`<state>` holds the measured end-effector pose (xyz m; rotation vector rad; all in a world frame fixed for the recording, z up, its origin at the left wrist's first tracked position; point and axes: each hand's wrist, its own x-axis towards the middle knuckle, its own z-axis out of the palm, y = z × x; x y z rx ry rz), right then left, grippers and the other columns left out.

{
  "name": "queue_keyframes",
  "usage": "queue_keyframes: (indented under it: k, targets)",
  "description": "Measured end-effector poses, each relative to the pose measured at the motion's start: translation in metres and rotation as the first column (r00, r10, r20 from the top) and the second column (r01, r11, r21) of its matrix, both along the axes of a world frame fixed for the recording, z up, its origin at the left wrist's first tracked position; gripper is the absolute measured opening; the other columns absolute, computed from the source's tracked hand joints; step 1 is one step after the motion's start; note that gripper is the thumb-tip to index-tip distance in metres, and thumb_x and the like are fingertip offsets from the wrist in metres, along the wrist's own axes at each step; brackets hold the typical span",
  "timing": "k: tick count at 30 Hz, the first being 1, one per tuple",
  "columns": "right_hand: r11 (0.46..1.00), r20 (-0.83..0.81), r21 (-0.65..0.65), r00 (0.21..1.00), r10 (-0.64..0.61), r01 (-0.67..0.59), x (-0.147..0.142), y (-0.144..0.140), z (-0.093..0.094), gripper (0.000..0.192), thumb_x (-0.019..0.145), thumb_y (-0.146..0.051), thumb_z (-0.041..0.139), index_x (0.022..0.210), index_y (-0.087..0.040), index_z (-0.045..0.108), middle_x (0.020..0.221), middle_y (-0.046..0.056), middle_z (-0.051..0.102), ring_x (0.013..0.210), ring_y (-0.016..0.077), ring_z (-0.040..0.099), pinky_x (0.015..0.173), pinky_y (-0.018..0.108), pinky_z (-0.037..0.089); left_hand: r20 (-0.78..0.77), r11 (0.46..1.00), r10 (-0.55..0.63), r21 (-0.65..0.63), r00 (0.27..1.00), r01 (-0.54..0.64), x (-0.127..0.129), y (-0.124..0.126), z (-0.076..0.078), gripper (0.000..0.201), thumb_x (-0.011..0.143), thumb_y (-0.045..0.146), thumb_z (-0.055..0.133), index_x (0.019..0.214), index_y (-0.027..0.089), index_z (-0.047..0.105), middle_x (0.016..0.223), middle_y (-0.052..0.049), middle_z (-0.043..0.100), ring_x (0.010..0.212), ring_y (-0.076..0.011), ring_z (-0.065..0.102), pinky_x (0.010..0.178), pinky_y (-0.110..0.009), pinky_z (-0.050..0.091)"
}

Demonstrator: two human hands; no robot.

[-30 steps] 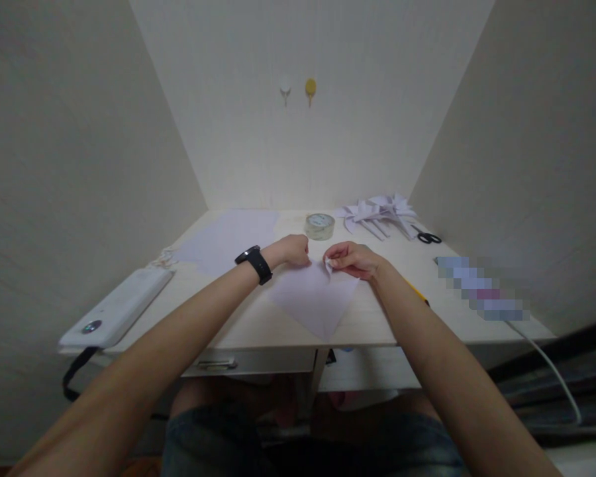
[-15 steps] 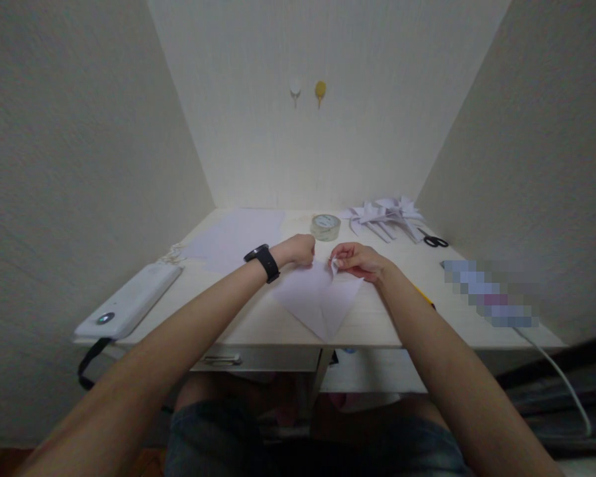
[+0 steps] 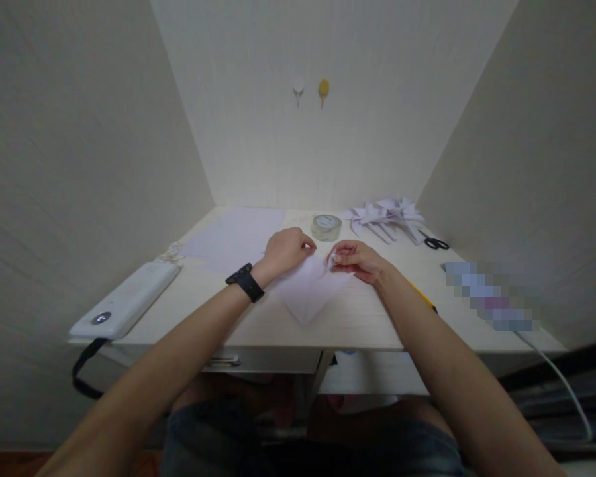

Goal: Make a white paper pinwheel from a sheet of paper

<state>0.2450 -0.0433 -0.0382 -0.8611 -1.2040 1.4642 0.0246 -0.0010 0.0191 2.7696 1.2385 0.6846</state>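
Left hand (image 3: 285,250), watch on its wrist, pinches the far edge of the white paper (image 3: 308,291) that lies mid-desk (image 3: 362,324); my right hand (image 3: 355,258) pinches a small turned-up corner of the same sheet just beside it. Beyond my hands I see a tape roll (image 3: 326,226), with folded paper shapes (image 3: 385,215) and scissors (image 3: 436,243) farther right.

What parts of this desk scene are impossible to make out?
- Head view: the thing right of the scissors is pixelated.
- The paper fold is hidden by the left hand and right hand.
- The pencil is mostly behind the right forearm.
- The tape roll label is too small.
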Motion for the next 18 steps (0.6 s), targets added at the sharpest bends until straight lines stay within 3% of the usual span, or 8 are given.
queue_keyframes:
  k: [4,10,15,18]
  targets:
    - [0.994,0.026,0.003,0.994,-0.106,0.106,-0.008,-0.002,0.004,0.035,0.05,-0.023,0.093,0.077,-0.018,0.072,0.07,-0.001,0.071,0.059,0.0096,0.063,0.059,0.022,0.053,0.076,0.997,0.022,-0.079,0.997,-0.016,-0.004,-0.011,-0.007,0.025,0.088,0.038,0.061,0.1,0.028,0.08,0.098,-0.006,0.077,0.092,-0.0237,0.069,0.081,-0.032,0.049]
    - [0.975,0.034,0.027,0.974,-0.223,0.222,-0.018,-0.004,0.007,0.037,0.048,-0.026,0.094,0.077,-0.017,0.072,0.066,-0.001,0.07,0.055,0.0085,0.059,0.053,0.021,0.045,0.266,0.967,-0.021,-0.24,0.964,0.088,-0.011,-0.02,-0.018,0.026,0.086,0.03,0.062,0.103,0.021,0.079,0.102,-0.005,0.078,0.092,-0.0197,0.071,0.086,-0.027,0.051]
    - [0.974,0.025,0.018,0.973,-0.228,0.227,-0.021,-0.007,0.007,0.038,0.046,-0.025,0.095,0.075,-0.018,0.072,0.067,-0.001,0.07,0.058,0.0086,0.059,0.056,0.021,0.045,0.158,0.975,0.094,-0.214,0.983,-0.059,-0.018,-0.016,-0.017,0.029,0.086,0.03,0.057,0.096,0.017,0.08,0.095,-0.009,0.078,0.091,-0.0227,0.071,0.086,-0.03,0.051]
    - [0.978,0.031,-0.01,0.977,-0.209,0.21,-0.02,-0.007,0.007,0.038,0.045,-0.024,0.095,0.074,-0.018,0.072,0.069,-0.001,0.07,0.063,0.0095,0.062,0.061,0.023,0.047,0.017,0.978,0.109,-0.18,0.994,-0.104,-0.017,-0.002,-0.016,0.04,0.083,0.034,0.06,0.115,0.015,0.074,0.114,-0.012,0.074,0.107,-0.0266,0.067,0.093,-0.032,0.049]
